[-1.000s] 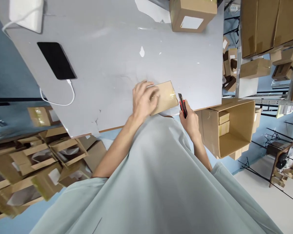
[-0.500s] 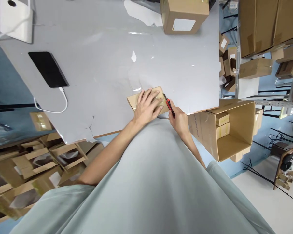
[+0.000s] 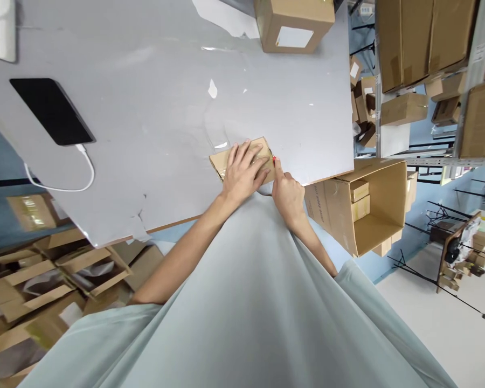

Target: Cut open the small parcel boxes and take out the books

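A small flat cardboard box (image 3: pixel 260 145) with clear tape lies near the front edge of the grey table. My left hand (image 3: pixel 241 171) rests on top of it, fingers stretched out and somewhat spread. At the box's right end, my right hand (image 3: pixel 288 195) is closed around a utility knife (image 3: pixel 274 158), its index finger pointing forward along it. Only a bit of the knife's red part shows; the handle is hidden in the hand, and the blade's tip is hard to make out at the box edge.
A taped carton (image 3: pixel 295 27) with a white label stands at the table's back. A black phone (image 3: pixel 52 111) on a white cable lies left. Right of the table is an open carton (image 3: pixel 335 210) holding small boxes. Opened boxes (image 3: pixel 32 285) crowd the lower left.
My right hand has turned and shifted slightly left against the box's right end, covering most of the knife. My left hand stays on the box. The view has swung a little to the right.
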Motion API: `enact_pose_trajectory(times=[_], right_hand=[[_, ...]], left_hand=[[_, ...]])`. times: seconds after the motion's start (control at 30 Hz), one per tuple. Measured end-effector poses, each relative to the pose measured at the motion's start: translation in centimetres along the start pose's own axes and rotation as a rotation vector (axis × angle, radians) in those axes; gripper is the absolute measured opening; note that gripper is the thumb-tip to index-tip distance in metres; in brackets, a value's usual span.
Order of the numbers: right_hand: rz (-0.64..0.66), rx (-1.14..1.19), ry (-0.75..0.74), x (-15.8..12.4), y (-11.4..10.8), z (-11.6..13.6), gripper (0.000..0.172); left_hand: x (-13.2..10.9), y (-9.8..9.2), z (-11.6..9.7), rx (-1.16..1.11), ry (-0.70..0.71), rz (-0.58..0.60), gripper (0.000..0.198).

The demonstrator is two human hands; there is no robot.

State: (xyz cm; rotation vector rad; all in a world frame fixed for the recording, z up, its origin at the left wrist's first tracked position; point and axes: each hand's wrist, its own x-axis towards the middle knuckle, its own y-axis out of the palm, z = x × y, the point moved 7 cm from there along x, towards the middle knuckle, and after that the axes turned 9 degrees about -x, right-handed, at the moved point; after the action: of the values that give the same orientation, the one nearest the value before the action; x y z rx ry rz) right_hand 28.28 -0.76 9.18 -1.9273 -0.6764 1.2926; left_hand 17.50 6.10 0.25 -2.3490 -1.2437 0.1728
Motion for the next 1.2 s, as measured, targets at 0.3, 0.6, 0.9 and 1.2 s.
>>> enact_pose_trajectory(times=[0.3, 0.6, 0.9, 1.2], right_hand=[[0.005, 0.042, 0.063, -1.3, 0.3, 0.0, 0.086], [0.034, 0.055, 0.118, -2.9, 1.2, -1.1, 0.084], [0.153, 0.132, 0.130, -5.8, 4.8, -2.2, 0.080], [-0.123, 0.460, 0.104, -4.2, 3.5, -8.1, 0.066]], left_hand=[[0.2, 0.6, -0.9, -0.046, 0.019, -0.009, 0.035], [-0.3, 1.6, -1.5, -0.061, 0.023, 0.040, 0.036], [-0.8, 2.0, -1.4, -0.013, 0.013, 0.025, 0.038], [-2.1, 0.1, -0.7, 0.051, -0.049, -0.084, 0.050]])
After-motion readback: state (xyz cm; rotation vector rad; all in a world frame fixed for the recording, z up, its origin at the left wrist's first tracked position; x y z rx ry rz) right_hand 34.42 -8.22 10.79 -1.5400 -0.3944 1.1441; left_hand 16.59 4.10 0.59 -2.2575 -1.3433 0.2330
